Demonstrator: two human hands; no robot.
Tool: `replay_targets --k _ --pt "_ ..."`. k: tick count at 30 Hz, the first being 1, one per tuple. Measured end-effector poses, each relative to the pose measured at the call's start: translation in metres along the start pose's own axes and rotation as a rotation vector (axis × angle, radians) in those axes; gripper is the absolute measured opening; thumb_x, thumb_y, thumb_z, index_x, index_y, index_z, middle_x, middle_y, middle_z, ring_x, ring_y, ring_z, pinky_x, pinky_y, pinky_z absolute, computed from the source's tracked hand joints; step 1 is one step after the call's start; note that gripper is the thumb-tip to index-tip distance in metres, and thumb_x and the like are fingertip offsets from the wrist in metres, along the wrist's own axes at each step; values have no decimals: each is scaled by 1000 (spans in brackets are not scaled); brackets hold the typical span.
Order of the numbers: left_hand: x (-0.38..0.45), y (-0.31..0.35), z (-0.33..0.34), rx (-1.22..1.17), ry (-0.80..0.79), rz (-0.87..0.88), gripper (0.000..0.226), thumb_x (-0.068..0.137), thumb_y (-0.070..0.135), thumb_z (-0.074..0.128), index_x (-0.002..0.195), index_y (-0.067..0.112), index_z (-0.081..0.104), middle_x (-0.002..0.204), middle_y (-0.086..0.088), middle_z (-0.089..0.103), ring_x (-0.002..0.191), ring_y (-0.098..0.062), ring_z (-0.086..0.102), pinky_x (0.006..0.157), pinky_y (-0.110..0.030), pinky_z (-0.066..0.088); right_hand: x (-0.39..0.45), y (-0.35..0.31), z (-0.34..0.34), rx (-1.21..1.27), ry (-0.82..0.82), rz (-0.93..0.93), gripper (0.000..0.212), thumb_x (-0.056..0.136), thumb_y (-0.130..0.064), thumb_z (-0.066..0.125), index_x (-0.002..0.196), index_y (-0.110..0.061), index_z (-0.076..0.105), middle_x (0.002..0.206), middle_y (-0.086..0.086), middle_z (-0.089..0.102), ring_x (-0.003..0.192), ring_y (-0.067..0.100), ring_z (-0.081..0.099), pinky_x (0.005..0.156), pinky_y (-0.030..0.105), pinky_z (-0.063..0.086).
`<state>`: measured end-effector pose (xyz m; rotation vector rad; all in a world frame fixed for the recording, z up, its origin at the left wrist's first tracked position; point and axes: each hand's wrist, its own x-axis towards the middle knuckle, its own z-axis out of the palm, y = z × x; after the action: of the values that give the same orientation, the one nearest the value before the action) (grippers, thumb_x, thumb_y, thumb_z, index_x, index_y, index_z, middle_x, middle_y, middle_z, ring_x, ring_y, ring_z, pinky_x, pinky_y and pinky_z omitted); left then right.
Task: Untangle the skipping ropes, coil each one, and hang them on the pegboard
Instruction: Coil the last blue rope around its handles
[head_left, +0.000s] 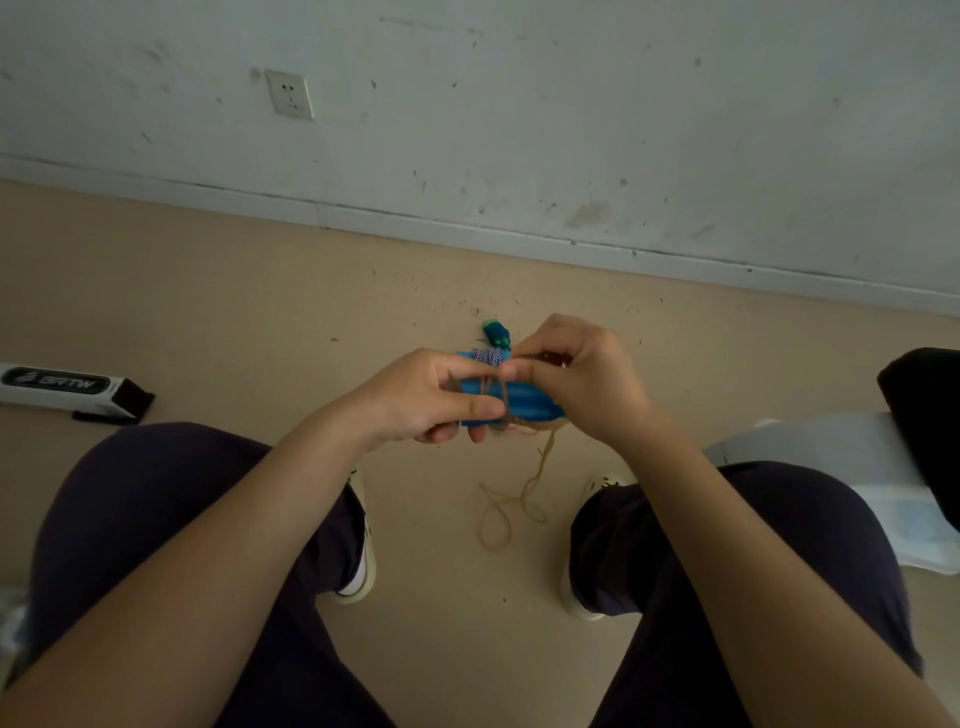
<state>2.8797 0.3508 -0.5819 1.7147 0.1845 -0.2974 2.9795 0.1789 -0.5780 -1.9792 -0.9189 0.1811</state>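
I hold a bundle of blue ribbed skipping-rope handles between my knees, above the floor. My left hand grips the bundle's left end, fingers curled round it. My right hand pinches thin tan twine that is wound round the handles' middle. The twine's loose end hangs down and loops on the floor. A blue-and-white braided rope shows above the handles, with a teal-green piece behind it. The pegboard is out of view.
A white and black box lies on the floor at the left. White sheets and a black object sit at the right. A white wall with a socket stands ahead. My knees and shoes flank the beige floor.
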Motion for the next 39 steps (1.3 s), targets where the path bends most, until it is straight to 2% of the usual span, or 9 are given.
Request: replay_targets --k 5,10,14,16,19,25,29,35,39 --pt "-3 -1 5 27 -6 36 15 94 15 67 100 29 69 73 -10 67 43 -12 42 40 -20 31 -1 -1 11 122 -31 128 11 81 -21 79 74 -22 70 72 -1 63 65 8 55 61 28 47" --pt "-4 -4 11 56 -27 47 10 103 19 52 108 27 57 79 -4 61 46 -8 44 42 -20 33 1 0 14 173 -39 175 16 87 -24 74 83 -9 71 73 21 66 59 38 61 51 48 51" --pt "-6 -1 15 -19 -50 27 23 95 33 63 116 26 55 71 10 60 50 -8 41 43 -20 32 3 -1 13 154 -10 149 16 86 -21 75 81 -6 71 72 18 65 56 14 52 54 36 45" --pt "-5 0 15 7 -40 45 31 91 35 66 119 28 54 65 13 58 49 -7 40 44 -20 33 2 -3 14 152 -10 158 17 87 -22 74 83 -6 71 72 17 65 54 16 52 51 35 46" --pt "-5 1 14 60 -24 48 8 102 24 54 109 27 54 76 2 58 50 -8 45 45 -22 37 2 -3 10 158 3 166 17 88 -22 72 84 -6 72 71 13 65 55 17 54 53 31 47" --pt "-10 5 14 22 -75 53 10 106 15 45 112 21 49 103 -13 67 53 -12 52 48 -24 43 1 -3 8 257 33 205 20 87 -16 74 95 -5 59 82 21 65 62 18 58 53 25 47" --pt "-10 1 13 8 -49 74 11 105 13 44 115 18 48 99 -11 65 55 -11 50 49 -23 40 2 -3 8 224 -37 254 19 91 -23 70 85 -7 64 71 2 61 57 9 55 51 21 42" --pt "-8 -5 8 -9 51 126 54 104 12 47 150 29 23 91 -4 63 59 -9 51 54 -24 43 1 -6 0 457 -204 362 21 88 -32 70 94 -12 73 74 7 68 60 20 57 50 27 44" --pt "-6 -3 6 -23 124 202 36 103 6 47 137 17 46 84 -2 58 62 -10 51 55 -25 44 2 -7 -2 723 -227 446 26 77 -27 73 96 -9 71 75 11 69 57 17 57 49 22 43"
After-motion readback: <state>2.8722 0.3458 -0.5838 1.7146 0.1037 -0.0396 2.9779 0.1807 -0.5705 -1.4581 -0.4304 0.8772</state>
